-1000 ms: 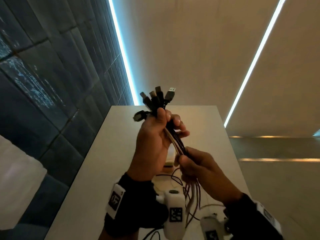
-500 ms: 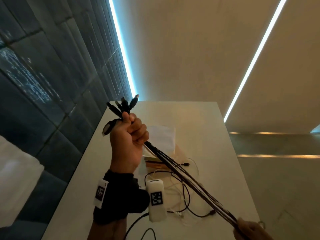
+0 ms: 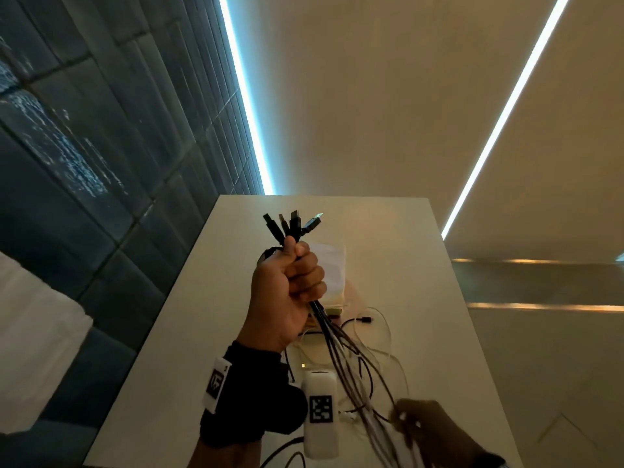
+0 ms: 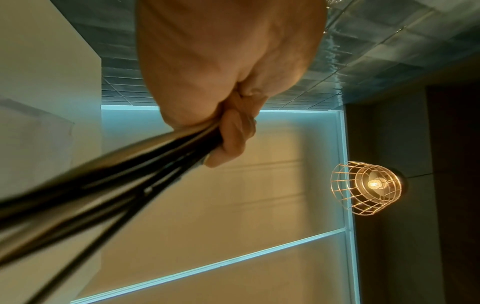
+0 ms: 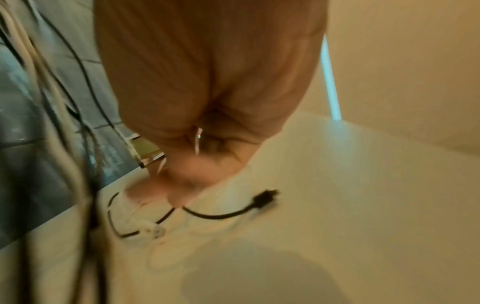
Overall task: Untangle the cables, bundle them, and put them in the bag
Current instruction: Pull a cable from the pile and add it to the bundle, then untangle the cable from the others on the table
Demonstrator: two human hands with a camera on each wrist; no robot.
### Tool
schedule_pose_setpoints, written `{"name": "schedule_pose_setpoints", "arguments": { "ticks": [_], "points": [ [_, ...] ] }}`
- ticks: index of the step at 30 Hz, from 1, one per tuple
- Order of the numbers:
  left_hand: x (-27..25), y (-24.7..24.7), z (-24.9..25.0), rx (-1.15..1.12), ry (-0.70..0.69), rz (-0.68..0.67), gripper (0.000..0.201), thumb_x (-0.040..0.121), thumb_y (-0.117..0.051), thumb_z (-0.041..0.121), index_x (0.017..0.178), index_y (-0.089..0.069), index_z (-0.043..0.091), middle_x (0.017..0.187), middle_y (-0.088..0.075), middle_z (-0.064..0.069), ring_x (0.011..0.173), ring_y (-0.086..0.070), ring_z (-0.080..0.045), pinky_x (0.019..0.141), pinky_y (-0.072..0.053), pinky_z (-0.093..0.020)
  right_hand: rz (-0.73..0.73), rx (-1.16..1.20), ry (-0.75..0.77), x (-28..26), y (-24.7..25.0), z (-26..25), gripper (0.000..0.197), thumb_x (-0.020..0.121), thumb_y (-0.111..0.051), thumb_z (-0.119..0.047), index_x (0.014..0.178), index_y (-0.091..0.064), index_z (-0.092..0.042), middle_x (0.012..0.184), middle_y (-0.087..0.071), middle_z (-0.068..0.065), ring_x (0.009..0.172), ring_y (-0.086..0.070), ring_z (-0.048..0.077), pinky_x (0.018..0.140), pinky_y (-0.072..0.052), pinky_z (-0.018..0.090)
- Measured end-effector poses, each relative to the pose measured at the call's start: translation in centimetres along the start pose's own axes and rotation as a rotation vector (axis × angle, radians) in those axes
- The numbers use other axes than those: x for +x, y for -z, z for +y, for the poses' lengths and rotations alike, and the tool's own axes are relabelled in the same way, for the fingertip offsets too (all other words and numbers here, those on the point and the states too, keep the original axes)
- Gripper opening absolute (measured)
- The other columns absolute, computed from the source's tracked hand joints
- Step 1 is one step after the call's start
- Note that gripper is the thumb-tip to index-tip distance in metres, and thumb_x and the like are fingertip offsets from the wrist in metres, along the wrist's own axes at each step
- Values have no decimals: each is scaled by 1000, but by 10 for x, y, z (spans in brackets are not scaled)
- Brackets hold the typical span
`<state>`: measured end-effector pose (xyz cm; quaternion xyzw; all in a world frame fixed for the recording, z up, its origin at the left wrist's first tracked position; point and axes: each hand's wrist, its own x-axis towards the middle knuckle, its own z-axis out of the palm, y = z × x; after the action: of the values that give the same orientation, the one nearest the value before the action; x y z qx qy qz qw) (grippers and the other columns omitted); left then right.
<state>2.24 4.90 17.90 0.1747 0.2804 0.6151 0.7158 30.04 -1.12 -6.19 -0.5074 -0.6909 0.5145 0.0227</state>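
My left hand (image 3: pixel 287 292) is raised above the white table (image 3: pixel 405 265) and grips a bundle of dark and pale cables (image 3: pixel 341 352) in a fist just below their plug ends (image 3: pixel 293 224), which fan upward. The left wrist view shows the same fist (image 4: pixel 233 133) with the cables (image 4: pixel 116 179) running out toward the lower left. The strands hang down to my right hand (image 3: pixel 425 427) at the bottom right, blurred, where its curled fingers pinch a thin white cable. In the right wrist view this hand (image 5: pixel 207 102) is low over the table and the bundle (image 5: pixel 64 144) hangs to its left.
A flat white bag (image 3: pixel 332 265) lies on the table behind my left hand, on a tan piece. Loose cables lie on the table, among them a black plug end (image 5: pixel 262 199) and a white connector (image 5: pixel 155 232). A dark tiled wall (image 3: pixel 101 163) runs along the table's left side.
My left hand has shifted right with the plug ends. My right hand slid down the strands to the frame's bottom edge, then came back up slightly. The taut cables now hang slack.
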Motion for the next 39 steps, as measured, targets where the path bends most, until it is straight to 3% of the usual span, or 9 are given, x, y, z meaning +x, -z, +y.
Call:
{"name": "schedule_pose_setpoints", "arguments": {
  "ticks": [3, 6, 10, 18, 22, 28, 31, 35, 39],
  "points": [
    [-8, -7, 5, -5, 14, -45, 32, 96, -39, 30, 69, -48, 15, 50, -29, 8, 38, -25, -3, 36, -22, -18, -117, -277, 46, 24, -22, -59, 8, 89, -54, -37, 95, -60, -37, 95, -71, 2, 85, -68, 19, 73, -55, 32],
    [-15, -10, 11, 26, -11, -65, 30, 96, -38, 31, 71, -46, 15, 50, -29, 8, 38, -25, -3, 36, -23, -18, -65, -580, 82, 42, -28, -80, 26, 93, -50, -33, 118, -54, -25, 117, -64, 4, 106, -61, 26, 83, -47, 34],
    [-18, -4, 16, 50, -18, -51, 31, 98, -37, 32, 73, -46, 15, 50, -29, 7, 38, -25, -3, 37, -22, -18, -16, -706, 182, 49, -45, -78, 37, 96, -29, -34, 118, -53, -16, 120, -55, 8, 104, -59, 35, 83, -47, 42],
    [-11, 5, 9, 352, -25, 56, 32, 103, -34, 27, 75, -43, 13, 52, -29, 6, 40, -24, -5, 39, -23, -19, 303, -327, 299, 38, 36, -104, 7, 89, -64, -29, 91, -67, -23, 90, -64, -11, 83, -61, 5, 79, -53, 28],
    [-5, -1, -4, 511, 5, 88, 32, 104, -34, 25, 78, -46, 12, 52, -31, 6, 41, -24, -6, 41, -23, -22, 434, 140, 342, 16, 89, -160, 13, 76, -80, -22, 78, -71, -14, 75, -72, 2, 72, -67, 10, 70, -58, 27],
    [-1, -4, -28, 841, 65, 53, 25, 101, -49, 28, 105, -57, 4, 55, -38, 9, 46, -34, -7, 59, -42, -37, 377, 720, 546, 1, 109, -219, 45, 67, -83, -29, 79, -59, 8, 78, -62, 17, 73, -57, 26, 73, -51, 32],
    [-4, -6, -30, 799, 105, -30, 27, 99, -51, 35, 100, -55, 8, 55, -36, 10, 47, -32, -7, 59, -35, -35, 420, 790, 583, 4, 102, -232, 59, 67, -81, -46, 86, -61, 5, 87, -63, 26, 80, -58, 30, 78, -52, 38],
    [-6, -4, -31, 615, 70, -48, 35, 101, -44, 36, 111, -54, 3, 55, -33, 9, 45, -28, -7, 53, -26, -31, 460, 836, 557, 5, 87, -239, 56, 77, -73, -46, 93, -59, 6, 95, -64, 29, 87, -64, 34, 82, -55, 49],
    [-2, -4, -25, 466, -57, 5, 34, 96, -46, 41, 88, -53, 9, 49, -34, 8, 38, -26, -5, 39, -26, -21, 385, 745, 501, 2, 66, -237, 40, 88, -58, -35, 98, -53, 4, 82, -60, 28, 61, -59, 29, 54, -55, 37]
  ]
}}
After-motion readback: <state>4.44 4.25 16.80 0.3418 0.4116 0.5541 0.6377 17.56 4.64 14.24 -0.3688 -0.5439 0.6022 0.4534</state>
